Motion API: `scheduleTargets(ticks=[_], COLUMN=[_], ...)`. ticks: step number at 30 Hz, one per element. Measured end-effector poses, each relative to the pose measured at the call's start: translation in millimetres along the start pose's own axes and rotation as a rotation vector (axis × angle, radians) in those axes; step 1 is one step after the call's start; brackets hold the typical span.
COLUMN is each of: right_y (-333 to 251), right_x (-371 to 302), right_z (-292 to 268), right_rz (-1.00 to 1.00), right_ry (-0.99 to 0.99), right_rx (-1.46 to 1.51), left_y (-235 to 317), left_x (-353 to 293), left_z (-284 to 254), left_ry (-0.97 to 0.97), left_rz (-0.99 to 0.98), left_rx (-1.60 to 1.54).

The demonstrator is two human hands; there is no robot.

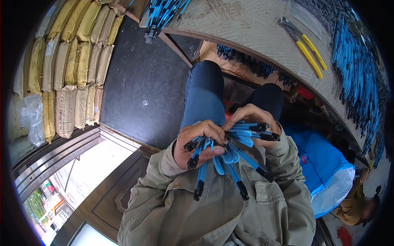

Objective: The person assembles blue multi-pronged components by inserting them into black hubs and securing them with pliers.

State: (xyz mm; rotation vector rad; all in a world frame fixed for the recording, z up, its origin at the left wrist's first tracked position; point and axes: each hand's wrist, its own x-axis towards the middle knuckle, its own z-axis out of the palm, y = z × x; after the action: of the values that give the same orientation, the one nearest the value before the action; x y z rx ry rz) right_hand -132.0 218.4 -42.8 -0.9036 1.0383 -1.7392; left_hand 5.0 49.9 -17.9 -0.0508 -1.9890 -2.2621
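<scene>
Above my lap, both hands grip a fanned bundle of slim blue rods with black ends (230,156). My left hand (197,141) is closed round the left side of the bundle, its thumb pressed near the middle where the rods meet. My right hand (256,115) curls over the other side, with fingers bent toward that same middle. Black ends stick out on several sides, toward my jacket and past both hands. Wide flat blue pieces show at the bundle's centre. What the fingertips pinch there is partly hidden.
A workbench (234,24) runs from the top to the right, with yellow-handled pliers (305,47) and a large pile of similar blue rods (355,69). Another bunch (162,16) overhangs its left end. Stacked sacks (65,65) stand left, a blue bag (320,160) right. Another person (355,205) is at lower right.
</scene>
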Motion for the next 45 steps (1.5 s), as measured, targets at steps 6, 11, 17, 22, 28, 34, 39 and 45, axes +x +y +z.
scheduleTargets(ticks=[6, 11, 17, 22, 28, 34, 39, 45], right_y=[29.4, 39.4, 40.3, 35.1, 21.2, 13.9, 12.7, 17.9], right_x=[-1.5, -0.1, 2.6, 1.1, 7.5, 6.2, 4.6, 0.8], right_z=[4.2, 16.1, 27.0, 14.2, 6.4, -3.7, 5.5, 25.5], right_rz=[-0.068, -0.174, -0.264, -0.285, -0.277, -0.222, -0.232, -0.317], right_ry=[0.02, 0.12, 0.242, 0.104, 0.0, -0.082, -0.024, 0.238], right_rx=[-0.098, -0.119, -0.25, -0.301, -0.384, -0.377, -0.484, -0.322], left_y=[1.1, 3.6, -0.5, 2.7, -0.9, -3.5, -5.0, 0.3], left_x=[0.0, 1.2, -1.4, -4.7, -6.8, -4.9, -2.3, -2.9], left_z=[1.0, 1.6, 0.3, 8.6, 12.3, 16.1, 20.1, 18.9], left_ry=[-0.03, 0.001, 0.047, 0.133, 0.164, 0.208, 0.234, 0.188], left_rz=[-0.032, -0.007, 0.057, 0.034, 0.1, 0.112, 0.095, 0.03], left_rx=[0.002, 0.073, 0.161, 0.199, 0.202, 0.252, 0.184, 0.227])
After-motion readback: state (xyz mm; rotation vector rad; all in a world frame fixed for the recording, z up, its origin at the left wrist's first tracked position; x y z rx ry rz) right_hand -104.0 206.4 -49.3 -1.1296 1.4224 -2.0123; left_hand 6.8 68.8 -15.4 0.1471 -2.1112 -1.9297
